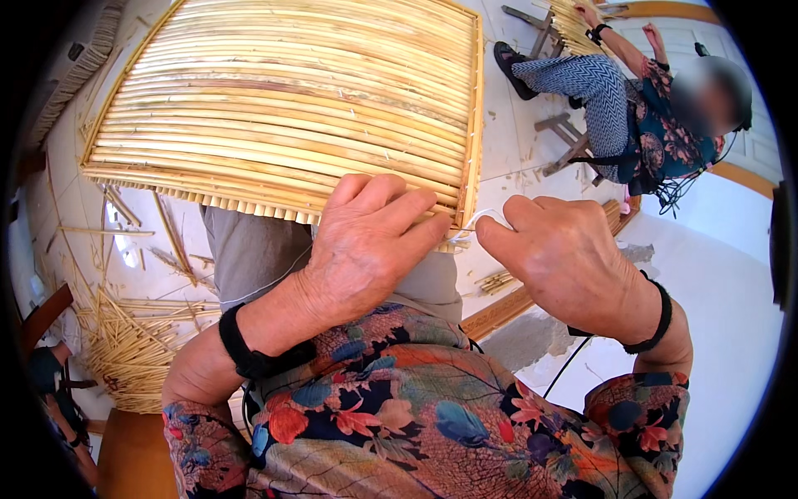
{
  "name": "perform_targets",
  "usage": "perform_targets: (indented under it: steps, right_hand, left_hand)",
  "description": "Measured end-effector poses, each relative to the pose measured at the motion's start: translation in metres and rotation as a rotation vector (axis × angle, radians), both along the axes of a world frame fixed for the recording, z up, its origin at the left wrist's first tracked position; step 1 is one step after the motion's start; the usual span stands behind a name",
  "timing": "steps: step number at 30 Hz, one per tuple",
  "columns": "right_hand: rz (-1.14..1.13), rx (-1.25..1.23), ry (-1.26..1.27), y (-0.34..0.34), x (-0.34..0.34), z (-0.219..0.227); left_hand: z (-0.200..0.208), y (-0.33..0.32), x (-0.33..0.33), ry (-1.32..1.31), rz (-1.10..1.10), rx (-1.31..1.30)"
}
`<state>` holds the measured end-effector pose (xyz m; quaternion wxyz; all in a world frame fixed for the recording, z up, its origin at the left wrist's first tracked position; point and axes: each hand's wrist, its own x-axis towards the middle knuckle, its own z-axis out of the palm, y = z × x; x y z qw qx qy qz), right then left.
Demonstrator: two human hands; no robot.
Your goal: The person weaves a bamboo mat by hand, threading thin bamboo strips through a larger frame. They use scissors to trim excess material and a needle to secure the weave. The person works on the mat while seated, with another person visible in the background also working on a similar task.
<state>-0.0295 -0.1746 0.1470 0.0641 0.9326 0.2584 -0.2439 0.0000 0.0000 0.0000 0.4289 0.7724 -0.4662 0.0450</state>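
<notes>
Mat (291, 104) across my lap (258, 249). Right fingers (503, 244) closed on cord (477, 219) beside near right corner; left fingers (416, 206) curled over edge, pinch hidden, can't tell. Best: brace corner, draw cord evenly, keep it untwisted.

no readable text, no legible numbers, edges perhaps too dark to tell

Left hand (374, 233) over near edge of yellow stalk panel (291, 108), its grip hard to make out, right hand (565, 258) closed on white thread (485, 213) just beside panel's near right corner, loose stalks (133, 341) heaped at left, seated co-worker (669, 145) at upper right.
</notes>
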Motion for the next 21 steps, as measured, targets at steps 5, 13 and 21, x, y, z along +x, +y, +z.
perform_targets:
  steps: [5,13,21]
  right_hand:
    - [0.059,-0.003,0.008,0.004,0.007,-0.001]
    - [0.078,-0.029,0.038,0.007,0.013,-0.006]
    - [0.099,-0.080,-0.022,0.008,0.003,-0.008]
  left_hand:
    - [0.000,0.004,0.002,-0.005,0.011,0.007]
    - [-0.004,0.002,0.004,-0.019,0.010,-0.012]
    - [-0.005,0.015,0.002,-0.082,-0.030,0.065]
